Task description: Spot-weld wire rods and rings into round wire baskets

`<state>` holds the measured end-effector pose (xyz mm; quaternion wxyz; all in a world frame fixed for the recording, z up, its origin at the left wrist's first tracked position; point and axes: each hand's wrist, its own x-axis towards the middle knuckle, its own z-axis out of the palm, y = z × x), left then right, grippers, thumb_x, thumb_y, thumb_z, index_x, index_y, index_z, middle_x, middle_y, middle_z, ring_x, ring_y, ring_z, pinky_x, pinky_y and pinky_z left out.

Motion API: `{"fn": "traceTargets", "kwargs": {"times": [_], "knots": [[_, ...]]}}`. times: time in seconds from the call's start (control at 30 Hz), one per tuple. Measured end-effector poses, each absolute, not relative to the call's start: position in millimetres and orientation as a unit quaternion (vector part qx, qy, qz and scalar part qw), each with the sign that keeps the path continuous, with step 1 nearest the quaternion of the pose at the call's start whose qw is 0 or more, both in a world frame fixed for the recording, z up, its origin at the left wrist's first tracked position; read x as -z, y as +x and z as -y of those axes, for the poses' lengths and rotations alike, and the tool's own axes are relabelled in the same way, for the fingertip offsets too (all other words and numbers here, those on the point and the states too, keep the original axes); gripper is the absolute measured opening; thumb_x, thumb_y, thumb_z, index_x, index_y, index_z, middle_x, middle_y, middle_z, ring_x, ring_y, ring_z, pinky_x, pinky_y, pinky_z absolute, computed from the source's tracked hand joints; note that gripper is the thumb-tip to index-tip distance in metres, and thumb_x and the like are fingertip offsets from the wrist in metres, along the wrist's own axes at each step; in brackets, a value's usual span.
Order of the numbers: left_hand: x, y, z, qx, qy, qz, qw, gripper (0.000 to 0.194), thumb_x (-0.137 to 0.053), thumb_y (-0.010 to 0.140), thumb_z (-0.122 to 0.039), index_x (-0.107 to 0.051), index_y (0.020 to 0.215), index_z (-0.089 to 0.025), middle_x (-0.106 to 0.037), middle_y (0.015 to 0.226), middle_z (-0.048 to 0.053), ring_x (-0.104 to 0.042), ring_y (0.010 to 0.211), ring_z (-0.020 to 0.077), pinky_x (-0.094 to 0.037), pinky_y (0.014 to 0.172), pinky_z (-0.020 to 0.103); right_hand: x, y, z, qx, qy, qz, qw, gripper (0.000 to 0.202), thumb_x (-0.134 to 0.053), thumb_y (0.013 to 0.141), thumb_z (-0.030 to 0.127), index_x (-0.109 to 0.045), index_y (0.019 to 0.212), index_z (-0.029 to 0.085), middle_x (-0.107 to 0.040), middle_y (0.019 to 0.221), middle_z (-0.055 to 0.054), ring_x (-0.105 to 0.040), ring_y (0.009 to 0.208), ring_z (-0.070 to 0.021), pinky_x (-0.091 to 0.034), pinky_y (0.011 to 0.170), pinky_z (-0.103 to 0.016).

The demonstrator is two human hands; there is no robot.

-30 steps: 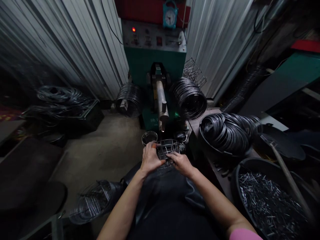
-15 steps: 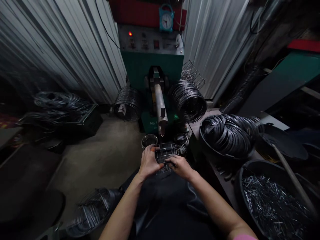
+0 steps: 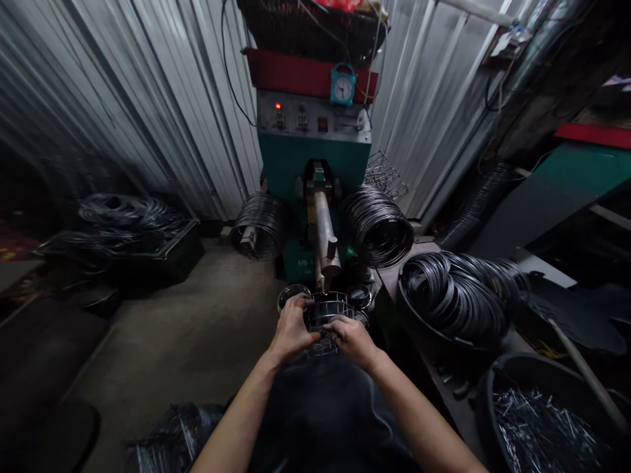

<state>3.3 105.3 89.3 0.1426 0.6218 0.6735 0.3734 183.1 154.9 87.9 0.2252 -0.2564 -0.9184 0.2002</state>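
Head view: holding a wire basket (image 3: 332,309) near the tip of the machine's metal arm (image 3: 325,230).
Clamping its left side with the left hand (image 3: 290,330); touching its near side with the right hand (image 3: 353,338), too small to tell whether gripping.

Wire cage (image 3: 333,306): a rounded, open grid of thin, shiny metal wire, curved along its far side; held between left hand (image 3: 292,330) and right hand (image 3: 355,339), which partly hide it.
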Motion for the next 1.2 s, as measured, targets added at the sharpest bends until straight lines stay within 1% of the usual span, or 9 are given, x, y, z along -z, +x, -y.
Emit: {"fn": "traceTargets", "kwargs": {"times": [0.3,0.57,0.7,0.77,0.83,0.9,0.97,1.07,1.2], "knots": [[-104,0,-124,-0.35,0.617,-0.687,0.157,0.057,-0.076,0.05,-0.026,-0.052,0.101,-0.018,-0.055,0.11,0.007,-0.052,0.107,0.0268,-0.045,0.09,0.039,-97,174,-172,-0.208,-0.274,0.907,0.243,0.022,-0.057,0.078,0.005,-0.067,0.092,0.019,-0.069,0.092,-0.005,-0.065,0.086,-0.0154,-0.05,0.076,-0.024],[-111,1,-135,-0.315,0.599,-0.721,0.149,0.056,-0.072,0.052,-0.022,-0.051,0.104,-0.019,-0.053,0.114,0.009,-0.049,0.111,0.0264,-0.043,0.092,0.037,-96,166,-181,-0.196,-0.315,0.898,0.238,0.034,-0.054,0.074,-0.001,-0.067,0.097,0.02,-0.068,0.099,-0.006,-0.064,0.093,-0.0173,-0.05,0.082,-0.026],[-110,-5,-146,-0.315,0.587,-0.728,0.162,0.055,-0.075,0.053,-0.026,-0.051,0.103,-0.018,-0.055,0.109,0.008,-0.051,0.107,0.025,-0.044,0.088,0.035,-99,164,-182,-0.223,-0.346,0.858,0.306,0.03,-0.057,0.077,0.01,-0.064,0.104,0.022,-0.064,0.109,-0.006,-0.062,0.097,-0.0181,-0.049,0.085,-0.028],[-108,-6,-147,-0.322,0.588,-0.726,0.153,0.056,-0.076,0.053,-0.029,-0.051,0.102,-0.019,-0.055,0.107,0.007,-0.051,0.107,0.0255,-0.044,0.089,0.036,-95,173,-171,-0.265,-0.373,0.808,0.371,0.033,-0.062,0.077,0.02,-0.06,0.11,0.021,-0.063,0.109,-0.007,-0.061,0.097,-0.0192,-0.048,0.084,-0.03],[-105,-6,-147,-0.328,0.591,-0.724,0.138,0.056,-0.076,0.053,-0.03,-0.052,0.103,-0.019,-0.055,0.108,0.007,-0.05,0.109,0.0263,-0.043,0.091,0.038,-85,190,-156,-0.345,-0.423,0.73,0.411,0.036,-0.066,0.073,0.028,-0.059,0.107,0.019,-0.065,0.097,-0.006,-0.061,0.088,-0.0189,-0.049,0.078,-0.03],[-104,-7,-147,-0.331,0.598,-0.717,0.134,0.058,-0.077,0.052,-0.029,-0.052,0.104,-0.019,-0.053,0.112,0.008,-0.049,0.111,0.0269,-0.043,0.092,0.039,-68,209,-139,-0.461,-0.484,0.624,0.405,0.031,-0.068,0.07,0.032,-0.06,0.096,0.017,-0.063,0.078,-0.001,-0.059,0.068,-0.0152,-0.048,0.062,-0.027],[-105,-9,-148,-0.331,0.605,-0.71,0.141,0.06,-0.077,0.051,-0.028,-0.052,0.105,-0.019,-0.052,0.117,0.008,-0.048,0.113,0.0272,-0.042,0.094,0.039,-47,228,-124,-0.588,-0.523,0.498,0.365,0.028,-0.069,0.067,0.035,-0.06,0.087,0.016,-0.056,0.063,0.003,-0.049,0.05,-0.0097,-0.039,0.046,-0.021],[-105,-12,-152,-0.328,0.607,-0.707,0.157,0.062,-0.078,0.049,-0.026,-0.052,0.105,-0.018,-0.052,0.116,0.009,-0.05,0.111,0.0276,-0.043,0.093,0.04,-21,251,-105,-0.712,-0.534,0.318,0.326,0.026,-0.071,0.065,0.03,-0.059,0.084,0.016,-0.05,0.056,0.006,-0.041,0.042,-0.0055,-0.029,0.04,-0.017],[-107,-15,-160,-0.337,0.586,-0.715,0.176,0.06,-0.077,0.051,-0.027,-0.053,0.104,-0.016,-0.056,0.109,0.01,-0.053,0.105,0.0268,-0.045,0.088,0.038,-4,264,-90,-0.764,-0.526,0.186,0.324,0.027,-0.073,0.064,0.02,-0.059,0.086,0.016,-0.06,0.064,0.001,-0.051,0.048,-0.0078,-0.036,0.044,-0.018]]}}
